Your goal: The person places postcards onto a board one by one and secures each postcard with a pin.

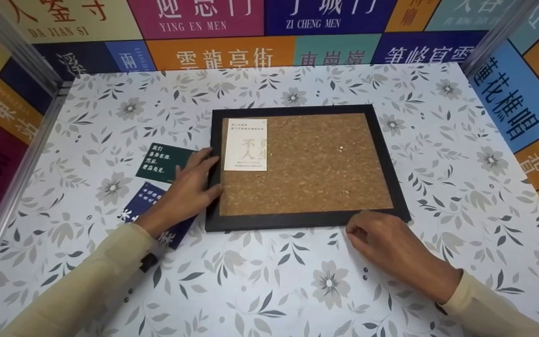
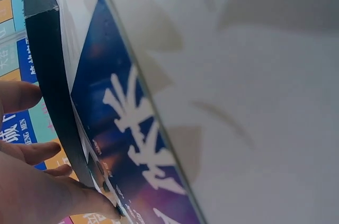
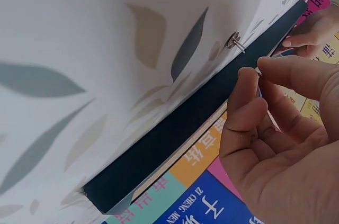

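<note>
A black-framed cork board (image 1: 307, 187) lies flat on the table, with a white printed card (image 1: 246, 145) at its upper left. My left hand (image 1: 190, 187) rests its fingertips and thumb against the board's left edge. Under and beside that hand lie a dark green card (image 1: 159, 164) and a blue-purple card (image 1: 145, 199), both partly covered. My right hand (image 1: 386, 238) is at the board's front edge, near the right corner. In the right wrist view its thumb and index finger pinch a tiny pin (image 3: 258, 72), mostly hidden by the fingertips.
Small shiny gold bits (image 1: 340, 149) show on the cork. The table (image 1: 269, 290) has a leaf-and-flower print. Colourful panels with large lettering (image 1: 222, 51) stand behind it and along both sides.
</note>
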A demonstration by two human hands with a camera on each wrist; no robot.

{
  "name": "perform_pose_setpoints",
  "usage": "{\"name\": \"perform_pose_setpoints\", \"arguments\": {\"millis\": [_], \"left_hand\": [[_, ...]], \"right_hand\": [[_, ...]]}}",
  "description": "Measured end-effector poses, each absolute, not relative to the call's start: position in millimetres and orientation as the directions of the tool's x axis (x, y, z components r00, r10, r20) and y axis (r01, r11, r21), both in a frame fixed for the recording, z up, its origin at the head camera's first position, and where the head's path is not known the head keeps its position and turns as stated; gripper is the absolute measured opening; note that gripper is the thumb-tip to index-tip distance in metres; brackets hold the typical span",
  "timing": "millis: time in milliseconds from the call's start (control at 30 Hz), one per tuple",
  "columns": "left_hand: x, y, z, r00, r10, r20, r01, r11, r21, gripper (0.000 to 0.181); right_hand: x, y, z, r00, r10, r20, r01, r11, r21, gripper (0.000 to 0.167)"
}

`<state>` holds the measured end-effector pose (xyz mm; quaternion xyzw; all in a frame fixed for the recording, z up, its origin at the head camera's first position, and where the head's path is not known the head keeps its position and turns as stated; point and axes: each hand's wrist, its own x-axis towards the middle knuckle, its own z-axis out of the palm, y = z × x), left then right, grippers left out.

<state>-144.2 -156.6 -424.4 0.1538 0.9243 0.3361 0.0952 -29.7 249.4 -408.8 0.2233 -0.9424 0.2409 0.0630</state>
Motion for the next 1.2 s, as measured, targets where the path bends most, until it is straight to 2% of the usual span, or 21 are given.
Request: {"name": "perform_pose_setpoints", "arguments": {"millis": [367, 633, 800, 1000, 1200], "left_hand": [[-147, -150, -422, -0.941, 0.336, -0.043, 0.232, 0.734, 0.638, 0.071], [-150, -142, -421, -0.949, 0.301, 0.092, 0.296, 0.754, 0.587, 0.059], [-155, -135, -420, -0.934, 0.326, 0.143, 0.350, 0.771, 0.531, 0.058], [-160, -131, -421, -0.920, 0.370, 0.128, 0.385, 0.795, 0.468, 0.058], [-163, -129, -421, -0.908, 0.409, 0.094, 0.405, 0.793, 0.455, 0.053]], "right_hand": [[-27, 253, -411, -0.892, -0.378, 0.246, -0.451, 0.772, -0.448, 0.023], [-25, 255, -413, -0.880, -0.389, 0.274, -0.475, 0.743, -0.472, 0.022], [-24, 256, -413, -0.885, -0.377, 0.274, -0.465, 0.749, -0.473, 0.022], [-24, 255, -414, -0.885, -0.369, 0.284, -0.465, 0.739, -0.487, 0.024], [-23, 256, -414, -0.890, -0.368, 0.269, -0.456, 0.731, -0.508, 0.023]]}}
